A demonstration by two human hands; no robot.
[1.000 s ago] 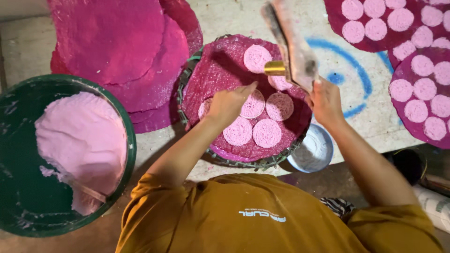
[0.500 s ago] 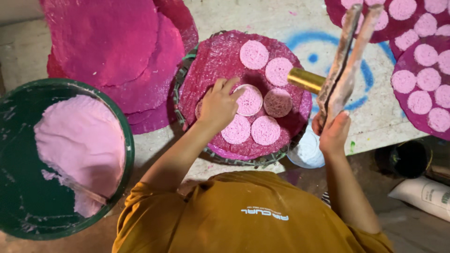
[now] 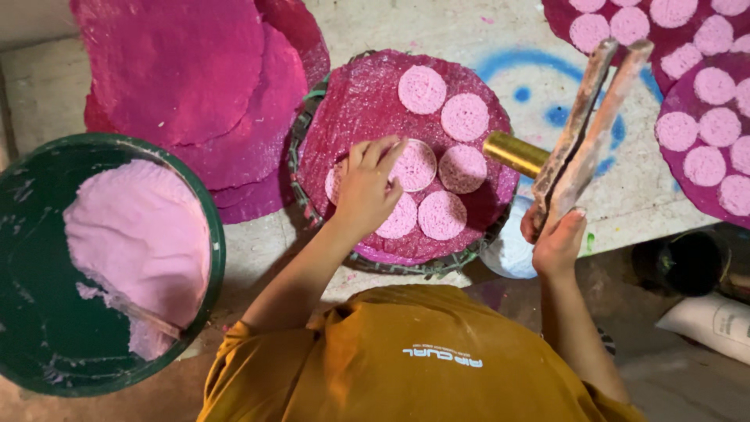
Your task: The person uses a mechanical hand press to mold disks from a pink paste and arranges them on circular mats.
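Left hand (image 3: 366, 191) presses pink discs (image 3: 461, 168); right hand (image 3: 556, 242) grips stamp tool (image 3: 582, 133).

White sack (image 3: 707, 322), btm right.

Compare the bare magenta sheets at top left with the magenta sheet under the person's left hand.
The stacked magenta sheets are bare and lie overlapping straight on the floor; the magenta sheet on the round tray carries pale pink discs and sits alone on a wire rim. The left hand touches only the tray sheet. Both are round, rough and deep pink.
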